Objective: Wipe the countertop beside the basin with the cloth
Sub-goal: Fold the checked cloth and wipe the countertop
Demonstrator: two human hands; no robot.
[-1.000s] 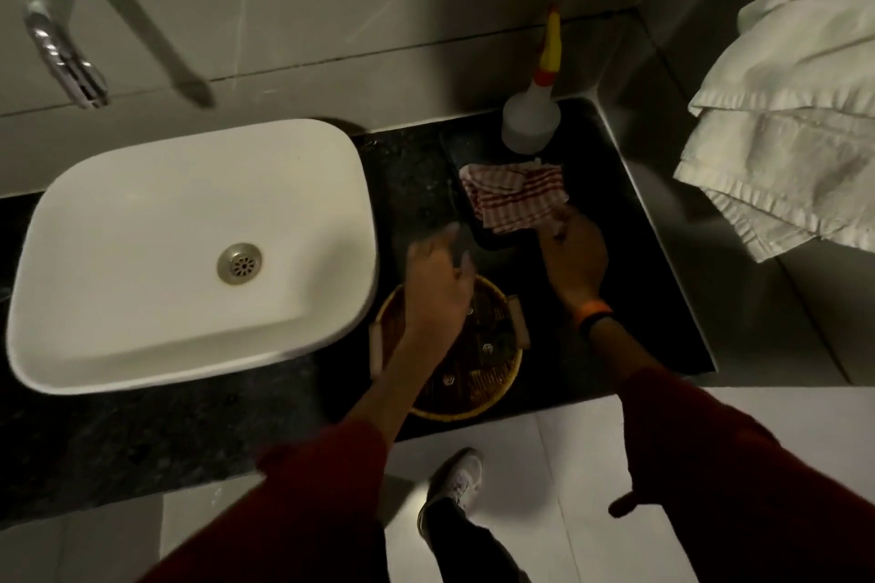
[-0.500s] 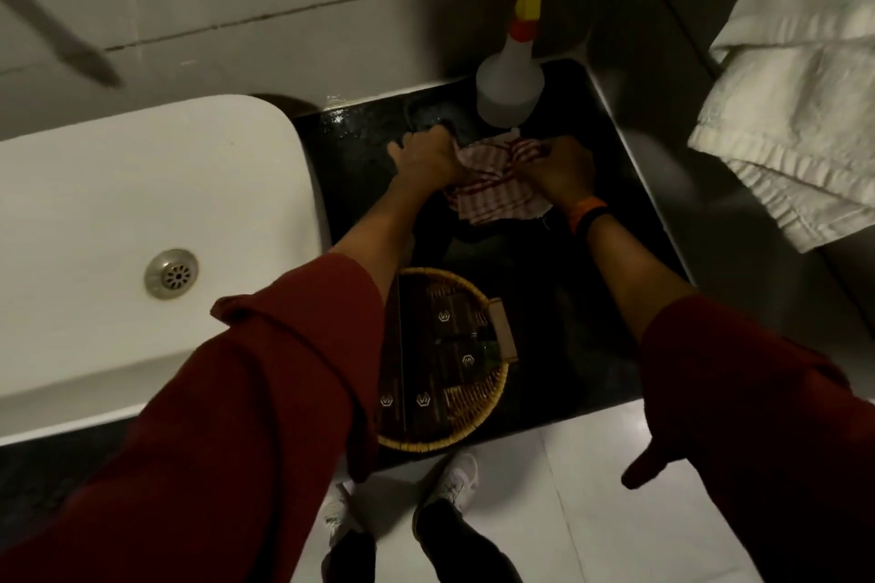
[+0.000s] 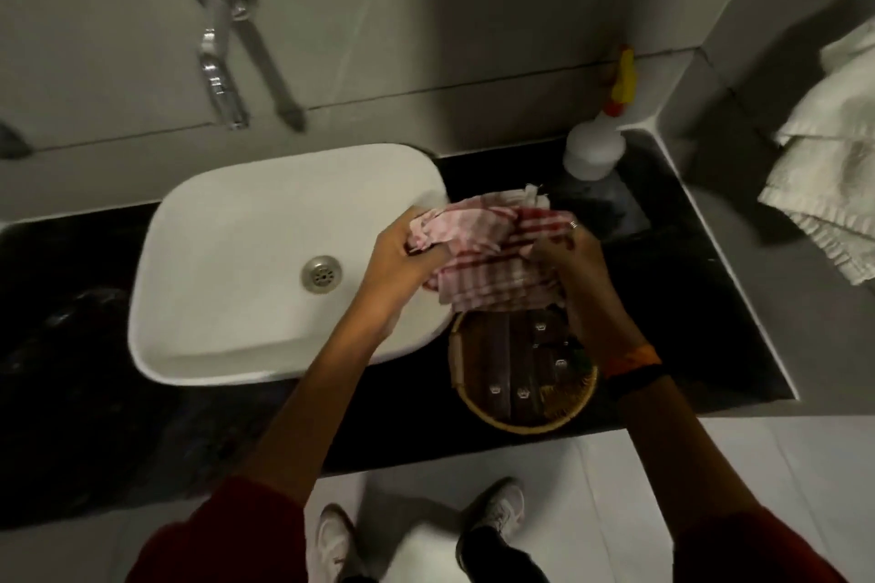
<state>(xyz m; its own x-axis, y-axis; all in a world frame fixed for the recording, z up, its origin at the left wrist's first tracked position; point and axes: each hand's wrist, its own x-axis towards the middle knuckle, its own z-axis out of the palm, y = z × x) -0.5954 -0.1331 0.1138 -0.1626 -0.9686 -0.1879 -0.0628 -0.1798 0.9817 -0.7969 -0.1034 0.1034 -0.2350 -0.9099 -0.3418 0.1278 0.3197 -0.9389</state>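
Black stone countertop (image 3: 710, 279), white rounded basin (image 3: 236, 260). Round wicker basket (image 3: 521, 412) near the front edge. Red-and-white checked cloth (image 3: 492, 260) bunched above basin's right rim, left hand (image 3: 402, 251) and right hand (image 3: 568, 260) both gripping it.

- Single head-worn view, looking steeply down from above the worktop (image 3: 700, 298) and basin (image 3: 246, 251).
- It faces the tiled wall (image 3: 426, 14), close over both forearms; floor (image 3: 710, 464) shows below.
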